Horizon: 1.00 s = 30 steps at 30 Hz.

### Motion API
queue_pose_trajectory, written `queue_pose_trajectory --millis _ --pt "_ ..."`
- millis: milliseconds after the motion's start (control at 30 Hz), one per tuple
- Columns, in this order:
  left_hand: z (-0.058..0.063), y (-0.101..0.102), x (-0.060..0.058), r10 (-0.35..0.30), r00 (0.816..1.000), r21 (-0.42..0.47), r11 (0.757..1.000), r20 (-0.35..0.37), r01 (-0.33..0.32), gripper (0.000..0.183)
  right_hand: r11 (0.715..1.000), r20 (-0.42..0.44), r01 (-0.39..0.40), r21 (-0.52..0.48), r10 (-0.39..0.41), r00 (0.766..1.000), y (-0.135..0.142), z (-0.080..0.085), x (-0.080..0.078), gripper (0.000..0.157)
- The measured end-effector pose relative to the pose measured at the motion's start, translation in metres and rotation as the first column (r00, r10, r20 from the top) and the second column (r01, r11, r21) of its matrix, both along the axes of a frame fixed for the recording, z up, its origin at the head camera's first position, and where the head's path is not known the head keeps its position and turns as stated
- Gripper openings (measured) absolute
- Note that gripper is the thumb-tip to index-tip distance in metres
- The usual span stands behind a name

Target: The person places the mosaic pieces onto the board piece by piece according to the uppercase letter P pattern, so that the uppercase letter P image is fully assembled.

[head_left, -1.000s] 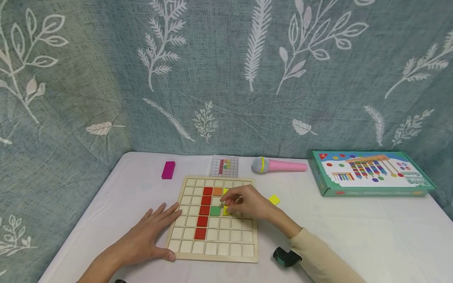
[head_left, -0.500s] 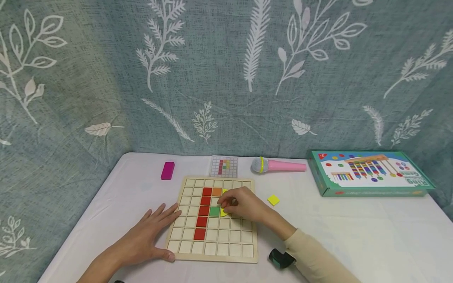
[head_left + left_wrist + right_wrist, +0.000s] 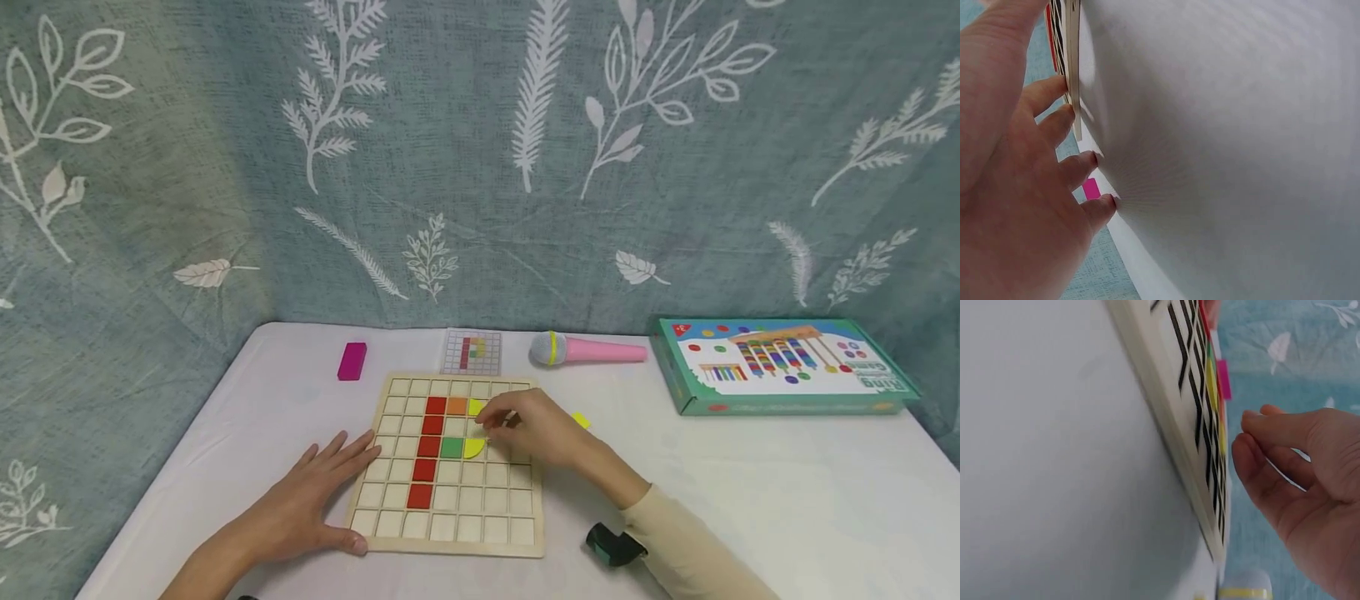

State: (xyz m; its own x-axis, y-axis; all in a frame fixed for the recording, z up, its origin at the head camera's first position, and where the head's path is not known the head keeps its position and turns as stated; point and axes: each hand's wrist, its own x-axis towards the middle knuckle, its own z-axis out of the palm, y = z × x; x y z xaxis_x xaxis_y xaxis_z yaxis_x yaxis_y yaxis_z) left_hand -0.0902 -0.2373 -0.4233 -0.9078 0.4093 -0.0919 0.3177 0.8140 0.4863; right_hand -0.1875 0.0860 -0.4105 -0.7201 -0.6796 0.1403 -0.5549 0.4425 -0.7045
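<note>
A wooden grid board point(image 3: 450, 550) lies on the table. Several red squares point(image 3: 423, 470) form a column in it, with an orange piece point(image 3: 456, 406), a green square point(image 3: 452, 447) and a yellow quarter-circle tile point(image 3: 474, 448) to their right. Another yellow piece point(image 3: 476, 407) is partly covered by my right hand point(image 3: 536, 429). That hand hovers over the board's right half, thumb and fingers loosely bent, with nothing seen between them in the right wrist view. My left hand point(image 3: 300, 504) rests spread at the board's left edge, its thumb at the near left corner.
Behind the board lie a pattern card point(image 3: 471, 352), a magenta block point(image 3: 352, 362) and a pink toy microphone point(image 3: 588, 349). A yellow tile point(image 3: 581, 421) shows beyond my right wrist. The green toy box point(image 3: 787, 367) stands at back right, against the leaf-patterned curtain point(image 3: 480, 167).
My right hand has let go of the yellow quarter-circle tile, now lying beside the green square, and has drawn back slightly up and right. The left hand stays at the board's edge.
</note>
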Motion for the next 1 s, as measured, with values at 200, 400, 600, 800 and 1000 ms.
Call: queue_pose_trajectory --millis 200,400,600,800,1000 --pt "0.001 -0.001 0.000 -0.004 1.000 0.004 1.000 0.001 0.004 0.110 0.999 -0.036 0.035 0.024 -0.035 0.999 0.038 0.002 -0.007 0.019" --pt "0.001 -0.001 0.000 -0.010 1.000 0.002 1.000 -0.005 0.010 0.111 0.994 -0.041 0.064 0.086 -0.061 0.997 0.075 0.001 -0.013 0.033" --pt "0.000 -0.004 0.003 -0.002 1.000 -0.001 1.000 -0.005 0.002 0.111 0.988 -0.017 0.039 0.151 -0.037 0.999 0.091 0.001 -0.016 0.036" --pt "-0.001 -0.005 0.004 -0.009 0.999 0.010 1.000 -0.031 0.009 0.111 0.983 -0.004 0.041 0.181 -0.041 0.999 0.097 0.001 -0.014 0.034" --pt "-0.001 -0.003 0.002 -0.011 1.000 0.012 1.000 -0.020 0.011 0.110 0.985 -0.018 0.045 0.164 -0.043 0.999 0.097 0.001 -0.013 0.033"
